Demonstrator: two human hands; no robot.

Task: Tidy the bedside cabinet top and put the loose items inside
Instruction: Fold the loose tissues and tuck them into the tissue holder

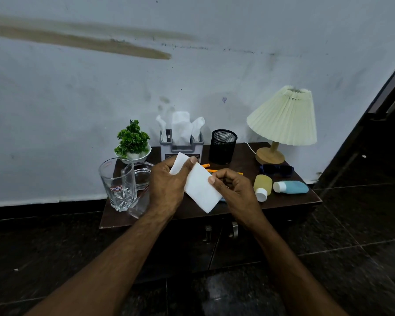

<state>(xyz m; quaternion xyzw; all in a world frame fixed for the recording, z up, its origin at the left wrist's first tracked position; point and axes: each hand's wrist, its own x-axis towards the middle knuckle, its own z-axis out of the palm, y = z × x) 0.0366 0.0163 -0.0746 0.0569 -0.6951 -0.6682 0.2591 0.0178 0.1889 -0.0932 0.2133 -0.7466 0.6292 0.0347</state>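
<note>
white tissue (198, 185) held above the tabletop (280, 200)
i see my left grip (166, 185) clamped on its upper end, my right grip (235, 190) pinching its side edge.

Pens (205, 165): orange, mostly hidden behind the tissue (197, 187) and the right hand (233, 189).
Tissue box (181, 148) label: covered by the left hand (166, 185).
Glass (117, 179) sticker: writing too small to read.
Forearms (114, 270): cut off at the bottom edge.
</note>
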